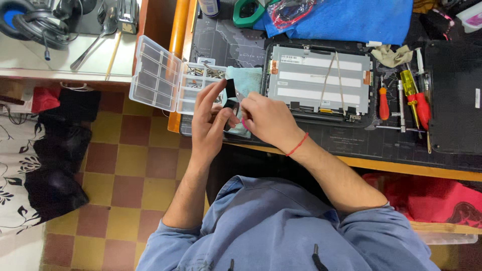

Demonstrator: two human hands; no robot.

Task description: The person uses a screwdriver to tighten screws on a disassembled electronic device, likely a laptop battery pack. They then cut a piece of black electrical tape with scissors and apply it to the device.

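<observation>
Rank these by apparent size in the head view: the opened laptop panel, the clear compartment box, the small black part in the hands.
1. Opened laptop panel, largest.
2. Clear compartment box, lid open.
3. Small black part, held between left hand and right hand, clearly smallest.

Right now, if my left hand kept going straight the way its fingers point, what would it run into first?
The left hand points up the picture, holding a small black part. Straight on, it would probably first meet the clear compartment box of screws lying open at the desk edge, though depth is hard to judge.
</observation>
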